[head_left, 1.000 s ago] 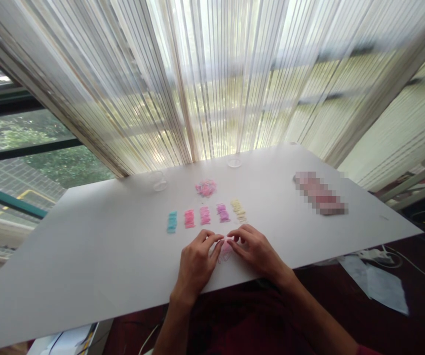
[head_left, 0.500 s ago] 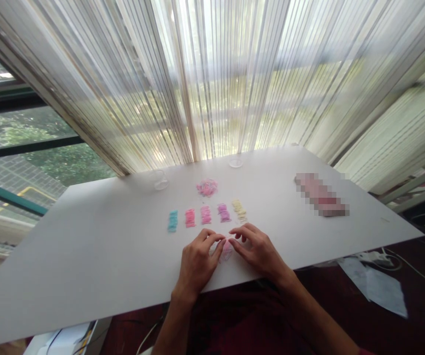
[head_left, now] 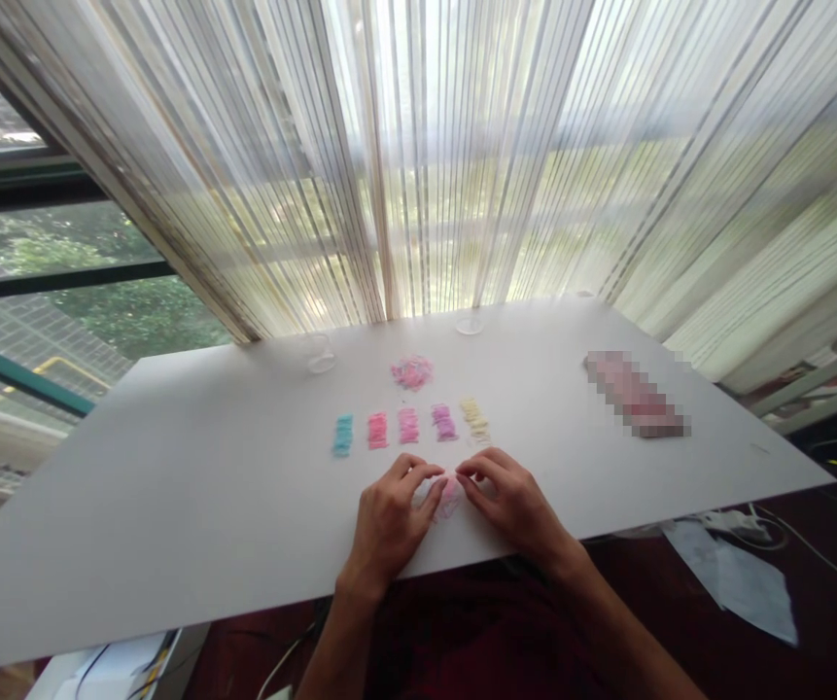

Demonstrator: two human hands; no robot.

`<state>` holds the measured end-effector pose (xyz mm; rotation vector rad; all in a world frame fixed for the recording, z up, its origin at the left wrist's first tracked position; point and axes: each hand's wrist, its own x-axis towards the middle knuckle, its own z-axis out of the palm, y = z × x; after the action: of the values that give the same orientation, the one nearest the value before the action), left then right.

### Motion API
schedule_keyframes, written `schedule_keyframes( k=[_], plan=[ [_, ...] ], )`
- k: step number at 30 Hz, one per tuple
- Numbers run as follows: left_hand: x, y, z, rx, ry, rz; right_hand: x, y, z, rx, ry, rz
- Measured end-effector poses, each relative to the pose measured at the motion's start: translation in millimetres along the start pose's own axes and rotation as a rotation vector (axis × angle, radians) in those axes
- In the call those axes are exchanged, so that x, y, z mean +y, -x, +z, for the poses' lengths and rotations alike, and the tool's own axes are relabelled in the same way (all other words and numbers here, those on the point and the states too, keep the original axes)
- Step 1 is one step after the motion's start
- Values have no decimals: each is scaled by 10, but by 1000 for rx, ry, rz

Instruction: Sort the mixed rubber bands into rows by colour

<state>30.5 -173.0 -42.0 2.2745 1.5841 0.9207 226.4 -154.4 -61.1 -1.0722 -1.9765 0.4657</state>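
My left hand [head_left: 395,515] is closed in a pinch, thumb against forefinger, close to the table's front edge. Facing it, my right hand [head_left: 512,501] pinches too, its fingertips only a small gap away. Whatever sits between the fingertips is too small to name; a pale pink trace shows there. Just below the fingertips lies a loose pink heap [head_left: 447,500] of thin band-like pieces, partly covered by my hands. Beyond them, small bundles stand in a row: blue [head_left: 343,436], coral pink [head_left: 378,431], light pink [head_left: 408,425], purple [head_left: 444,423] and cream [head_left: 474,420].
A mixed pink and blue pile [head_left: 412,371] lies behind the row on the white table [head_left: 206,506]. Two clear round containers or lids, left [head_left: 320,356] and right [head_left: 470,325], are near the curtain [head_left: 433,175]. A blurred-out pinkish object [head_left: 637,397] rests at the right.
My right hand's thumb and forefinger have come together into a pinch. My left hand keeps its pinch. The whole view has shifted slightly.
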Motion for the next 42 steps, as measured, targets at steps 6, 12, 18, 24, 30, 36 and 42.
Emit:
schedule_keyframes(
  k=[6,12,18,24,30,36,42],
  plan=[
    [-144,118,-93,135,-7,-20,109,-45,-245,45,173,-37],
    [-268,188,-124,156,-24,-90,383,-161,-395,64,274,6],
    [-261,186,-113,159,-20,-86,391,-210,-332,36,265,44],
    [-277,191,-106,172,-9,-74,388,-196,-324,45,275,65],
    [-275,187,-108,173,-16,-71,355,-124,-317,-20,199,17],
    [-270,189,-109,124,-54,-85,335,-112,-291,-38,212,18],
    [-292,200,-92,55,-123,-93,356,-110,-292,-21,222,16]
  ],
)
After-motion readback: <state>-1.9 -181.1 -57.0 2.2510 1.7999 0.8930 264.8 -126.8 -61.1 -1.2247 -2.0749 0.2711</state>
